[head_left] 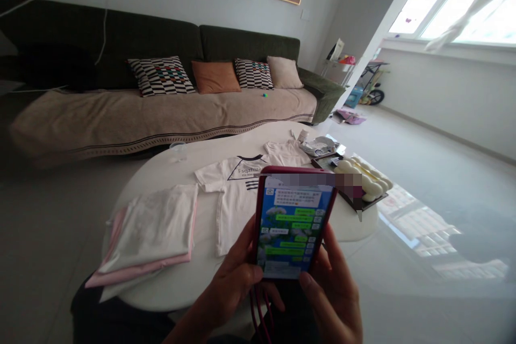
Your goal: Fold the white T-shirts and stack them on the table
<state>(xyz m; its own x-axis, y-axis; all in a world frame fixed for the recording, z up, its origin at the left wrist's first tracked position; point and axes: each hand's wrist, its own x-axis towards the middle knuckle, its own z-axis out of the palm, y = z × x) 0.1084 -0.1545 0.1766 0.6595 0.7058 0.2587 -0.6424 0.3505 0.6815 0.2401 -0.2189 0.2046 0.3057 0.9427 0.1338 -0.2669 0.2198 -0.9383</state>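
Note:
A smartphone [294, 226] in a dark red case is held upright in front of me, its lit screen showing a chat with green and white message bubbles. My left hand [236, 279] grips its left edge, thumb at the lower left corner. Around the right edge closes my right hand [332, 285], its thumb at the lower right corner. A dark red cord [260, 314] hangs below the phone. Behind it, a white T-shirt [234, 199] with dark lettering lies spread on the white table [161, 172], partly hidden by the phone. Folded white and pink garments [153, 231] lie to the left.
At the table's right stands a dark tray [363, 204] with a pale puffy object [363, 177]. Near the far end are a crumpled silvery packet [318, 145] and a clear cup-like item [177, 150] to the left. A green sofa [250, 48] with cushions stands beyond.

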